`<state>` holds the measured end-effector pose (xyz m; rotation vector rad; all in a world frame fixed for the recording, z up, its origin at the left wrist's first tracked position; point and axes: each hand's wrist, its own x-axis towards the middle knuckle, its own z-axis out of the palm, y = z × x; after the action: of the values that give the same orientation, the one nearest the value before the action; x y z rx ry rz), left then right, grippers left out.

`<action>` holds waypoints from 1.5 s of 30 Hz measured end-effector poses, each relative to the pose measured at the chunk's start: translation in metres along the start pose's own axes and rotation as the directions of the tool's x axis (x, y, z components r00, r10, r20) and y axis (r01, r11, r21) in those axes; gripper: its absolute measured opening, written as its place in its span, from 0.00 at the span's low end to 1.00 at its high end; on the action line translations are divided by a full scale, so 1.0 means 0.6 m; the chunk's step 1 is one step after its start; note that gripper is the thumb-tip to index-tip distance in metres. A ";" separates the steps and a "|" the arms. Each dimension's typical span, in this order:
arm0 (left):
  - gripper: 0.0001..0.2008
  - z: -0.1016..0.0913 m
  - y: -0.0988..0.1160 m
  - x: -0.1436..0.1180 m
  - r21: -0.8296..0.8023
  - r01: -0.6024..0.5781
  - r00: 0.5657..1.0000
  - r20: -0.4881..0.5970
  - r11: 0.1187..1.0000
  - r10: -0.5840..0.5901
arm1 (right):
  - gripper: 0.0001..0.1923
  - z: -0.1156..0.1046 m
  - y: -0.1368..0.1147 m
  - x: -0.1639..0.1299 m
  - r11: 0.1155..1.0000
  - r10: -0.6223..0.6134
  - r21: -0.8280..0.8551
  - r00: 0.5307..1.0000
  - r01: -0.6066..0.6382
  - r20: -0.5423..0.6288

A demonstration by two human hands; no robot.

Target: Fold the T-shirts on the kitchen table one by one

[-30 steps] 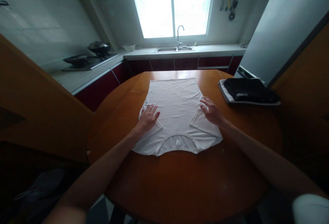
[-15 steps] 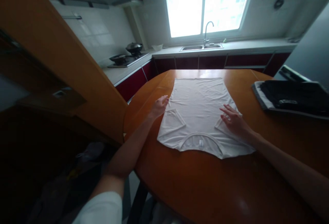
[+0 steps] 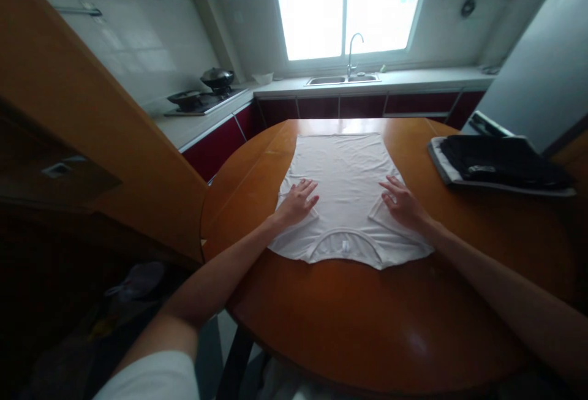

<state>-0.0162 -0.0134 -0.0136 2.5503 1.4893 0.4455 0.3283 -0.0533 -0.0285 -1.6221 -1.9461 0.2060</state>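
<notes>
Palms flat, nothing gripped: left hand (image 3: 297, 203) and right hand (image 3: 403, 206) press white shirt (image 3: 345, 173); sliding could wrinkle fabric toward 12 o'clock.

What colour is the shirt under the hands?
White. The shirt shows best in the head view, spread flat on the orange-brown table.
</notes>
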 end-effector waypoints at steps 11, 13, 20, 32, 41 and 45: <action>0.30 0.012 0.004 -0.004 0.196 -0.018 0.994 0.113 0.980 -0.004 | 0.30 0.012 -0.018 -0.016 0.973 -0.086 -0.199 0.986 0.115 0.145; 0.30 0.011 0.005 -0.003 0.198 -0.019 0.994 0.105 0.980 -0.002 | 0.28 0.009 -0.008 -0.011 0.979 -0.120 -0.151 0.987 0.136 0.108; 0.29 0.013 -0.001 0.001 0.199 -0.010 0.995 0.095 0.980 -0.009 | 0.10 -0.014 0.019 0.008 0.895 -0.438 0.160 0.889 0.417 0.133; 0.28 0.013 0.000 0.003 0.200 -0.003 0.993 0.113 0.980 -0.020 | 0.06 -0.001 0.002 0.010 0.878 -0.474 0.136 0.874 0.459 0.107; 0.29 0.019 -0.007 0.004 0.182 -0.014 0.994 0.110 0.983 -0.006 | 0.06 0.005 -0.010 0.005 0.905 -0.424 0.059 0.904 0.420 0.064; 0.29 0.020 -0.010 0.005 0.178 -0.022 0.994 0.109 0.984 0.003 | 0.07 0.011 -0.013 -0.002 0.900 -0.433 -0.037 0.901 0.433 0.017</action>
<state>-0.0156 -0.0079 -0.0261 2.6723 1.5394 0.1781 0.3181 -0.0549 -0.0306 -1.1664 -2.2708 -0.0056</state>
